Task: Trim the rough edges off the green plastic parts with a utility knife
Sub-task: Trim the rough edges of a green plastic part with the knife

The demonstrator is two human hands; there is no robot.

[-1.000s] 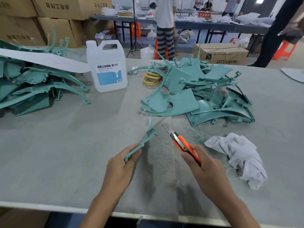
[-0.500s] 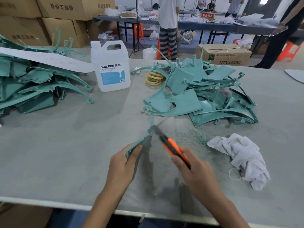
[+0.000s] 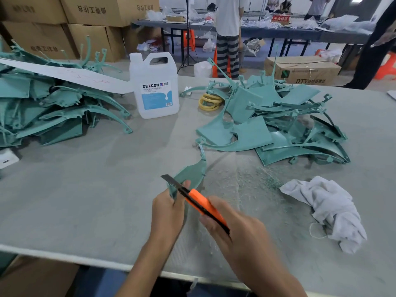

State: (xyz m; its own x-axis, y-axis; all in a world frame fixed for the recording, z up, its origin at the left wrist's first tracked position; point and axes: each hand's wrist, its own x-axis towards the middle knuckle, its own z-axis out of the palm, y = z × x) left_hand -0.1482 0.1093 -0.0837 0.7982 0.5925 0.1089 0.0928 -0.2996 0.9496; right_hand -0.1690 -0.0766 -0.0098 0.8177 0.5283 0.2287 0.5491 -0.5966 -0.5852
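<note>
My left hand gripped the green part; right hand clutched the utility knife, blade crossing it, near the desk's front edge.

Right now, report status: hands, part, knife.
Left hand grips green part. Right hand grips utility knife, blade across part's near end, close to left thumb. Nothing blocking.

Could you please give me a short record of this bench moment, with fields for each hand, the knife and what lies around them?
left hand: grips a green part at its near end
right hand: grips the knife by its orange handle
blade: extended, crossing the part's near end beside the left thumb
right pile: green parts, beyond the hands
left pile: green parts, far left
also on the table: jug, yellow rings, white rag, green shavings
</note>
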